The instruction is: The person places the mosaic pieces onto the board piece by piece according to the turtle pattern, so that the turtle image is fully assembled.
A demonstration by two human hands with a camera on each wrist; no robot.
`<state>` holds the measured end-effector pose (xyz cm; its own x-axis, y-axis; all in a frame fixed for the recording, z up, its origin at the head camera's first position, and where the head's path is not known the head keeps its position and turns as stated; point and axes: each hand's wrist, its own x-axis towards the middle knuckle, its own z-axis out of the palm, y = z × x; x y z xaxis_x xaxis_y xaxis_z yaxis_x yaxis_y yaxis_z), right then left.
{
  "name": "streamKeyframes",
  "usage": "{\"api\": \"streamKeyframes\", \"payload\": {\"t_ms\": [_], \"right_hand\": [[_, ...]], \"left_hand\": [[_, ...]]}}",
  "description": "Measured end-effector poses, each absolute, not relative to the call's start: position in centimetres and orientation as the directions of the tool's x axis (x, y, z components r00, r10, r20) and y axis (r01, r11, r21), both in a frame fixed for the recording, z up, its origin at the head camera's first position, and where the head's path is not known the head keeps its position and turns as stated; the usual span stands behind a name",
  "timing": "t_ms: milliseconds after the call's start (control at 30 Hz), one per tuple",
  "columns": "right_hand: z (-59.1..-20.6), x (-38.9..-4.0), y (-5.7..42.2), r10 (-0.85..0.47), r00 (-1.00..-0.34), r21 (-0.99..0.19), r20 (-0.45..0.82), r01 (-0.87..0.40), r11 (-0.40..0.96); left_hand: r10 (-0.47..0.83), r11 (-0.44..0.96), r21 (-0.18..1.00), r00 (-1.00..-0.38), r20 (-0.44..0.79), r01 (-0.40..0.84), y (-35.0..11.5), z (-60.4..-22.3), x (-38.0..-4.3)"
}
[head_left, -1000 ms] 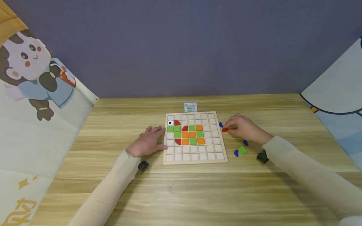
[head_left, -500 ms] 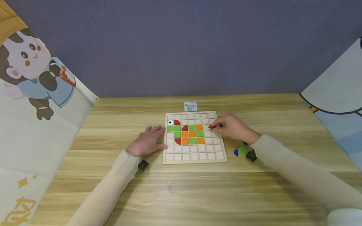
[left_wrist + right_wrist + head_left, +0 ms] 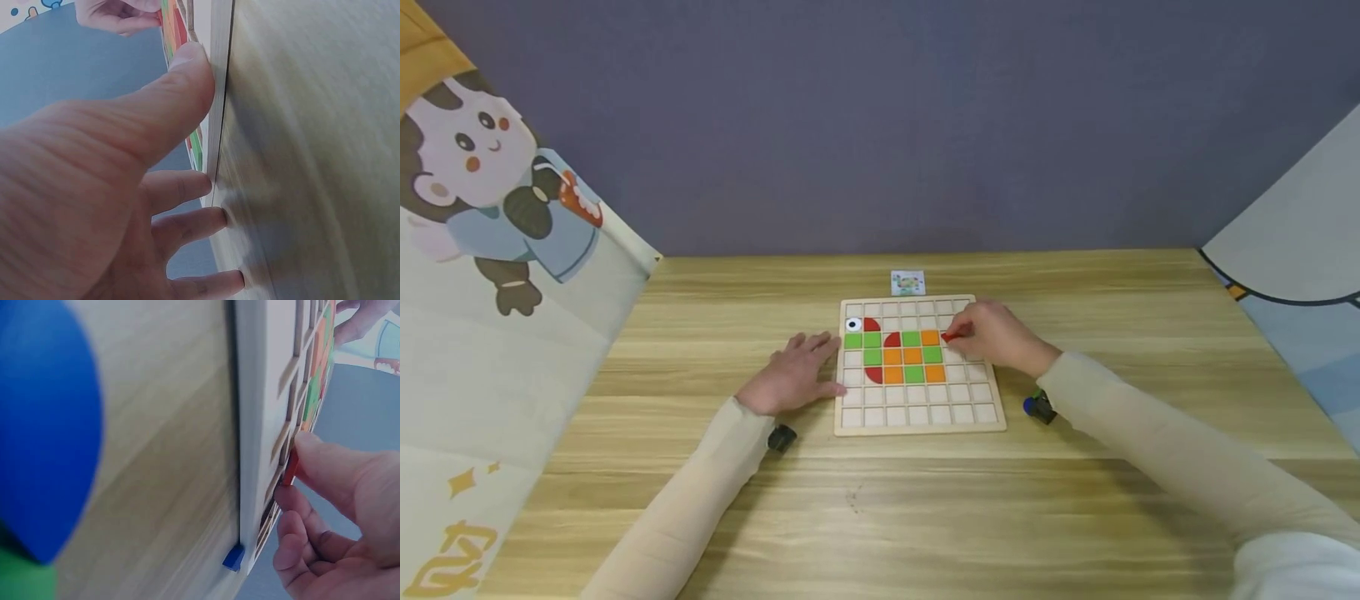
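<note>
A wooden grid board (image 3: 917, 423) lies on the table, partly filled with green and orange squares, red quarter-round tiles and a white eye tile (image 3: 853, 325). My right hand (image 3: 996, 335) pinches a red tile (image 3: 291, 467) between thumb and fingertips, over the cell just right of the orange square (image 3: 930, 337) in the third row. Whether that tile touches the board cannot be told. My left hand (image 3: 792, 377) rests at the board's left edge with spread, straight fingers; in the left wrist view its thumb (image 3: 194, 69) lies against the frame.
A small picture card (image 3: 907, 282) lies behind the board. Beside the board's right edge are a blue tile (image 3: 234, 557), a larger-looking blue rounded tile (image 3: 47, 419) close to the camera and a green tile (image 3: 28, 575). A dark wall panel (image 3: 917, 125) stands behind the table.
My right hand has carried the red tile leftward, from beside the board's right edge to over the cell right of the orange square. My left hand stays at the left edge.
</note>
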<state>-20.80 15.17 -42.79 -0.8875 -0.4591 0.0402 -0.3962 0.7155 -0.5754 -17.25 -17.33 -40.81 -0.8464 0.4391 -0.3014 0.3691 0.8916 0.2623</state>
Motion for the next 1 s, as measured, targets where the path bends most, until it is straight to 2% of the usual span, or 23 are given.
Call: {"api": "streamKeyframes", "payload": {"t_ms": [200,467,733,1000], "right_hand": [[-42.5,-20.6,14.9,-0.439,-0.898,-0.577,0.003,-0.360,0.733],[-42.7,-20.7,15.0,-0.543,-0.835,-0.510,0.082,-0.503,0.697],[-42.5,-20.3,15.5,-0.597,-0.798,-0.489,0.080,-0.553,0.675],[-42.0,-19.7,16.8,-0.555,-0.829,-0.535,0.067,-0.499,0.682]], "left_hand": [[0.435,0.893,0.268,-0.847,-0.305,0.362,-17.4,-40.8,-17.3],[0.438,0.891,0.267,-0.847,-0.300,0.367,-17.3,-40.9,-17.3],[0.443,0.890,0.258,-0.844,-0.302,0.375,-17.3,-40.7,-17.2],[0.448,0.888,0.260,-0.842,-0.299,0.380,-17.3,-40.6,-17.1]]}}
